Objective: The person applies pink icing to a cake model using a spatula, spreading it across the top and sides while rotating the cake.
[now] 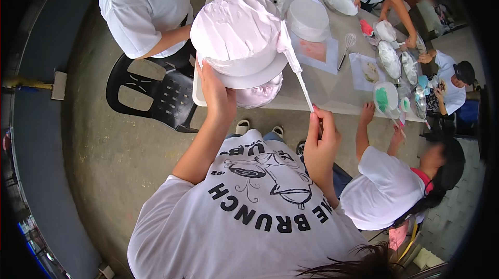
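Observation:
My left hand (pixel 219 93) holds up a round white board or stand (pixel 261 77) from beneath its near left side. On it sits a round form (pixel 237 29) with pale pink frosting on top and a paler, mostly white side. Between the fingertips of my right hand (pixel 320 130) is the thin end of a spatula (pixel 302 84), whose frosting-coated blade touches the form's right edge. Below the board, partly hidden by it, a bowl of pink frosting (pixel 262 93) stands at the table's edge.
The long table (pixel 335 99) carries a round white form (pixel 308 17), a whisk (pixel 348 47), printed sheets (pixel 364 72), frosting bowls (pixel 389 59) and a board with green frosting (pixel 386 97). A black plastic chair (pixel 152 91) is at the left. Several people in white shirts work around the table.

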The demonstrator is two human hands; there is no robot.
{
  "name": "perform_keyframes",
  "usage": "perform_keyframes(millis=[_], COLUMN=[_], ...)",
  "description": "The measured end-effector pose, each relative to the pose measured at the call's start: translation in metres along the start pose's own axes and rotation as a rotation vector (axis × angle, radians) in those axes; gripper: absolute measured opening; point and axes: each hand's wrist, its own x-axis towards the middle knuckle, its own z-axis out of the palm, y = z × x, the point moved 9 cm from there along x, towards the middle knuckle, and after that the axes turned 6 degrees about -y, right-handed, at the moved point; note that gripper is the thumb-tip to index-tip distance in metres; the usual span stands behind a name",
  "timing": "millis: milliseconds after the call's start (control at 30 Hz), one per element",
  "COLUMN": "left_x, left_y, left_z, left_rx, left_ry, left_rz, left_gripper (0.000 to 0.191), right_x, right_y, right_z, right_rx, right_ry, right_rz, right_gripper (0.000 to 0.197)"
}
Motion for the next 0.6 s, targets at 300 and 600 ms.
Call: perform_keyframes(millis=[300, 600], left_x=[0.016, -0.002], left_y=[-0.019, -0.018], left_z=[0.03, 0.038], left_rx=[-0.055, -0.048], left_ry=[-0.149, -0.149], left_rz=[-0.03, -0.177], left_gripper=[0.046, 0.042], right_x=[-0.018, 0.024], right_y=[0.022, 0.04], right_z=[-0.029, -0.039], right_rx=[0.211, 0.441], right_ry=[-0.003, 0.23], right_rz=[0.044, -0.217], right_gripper=[0.007, 0.009])
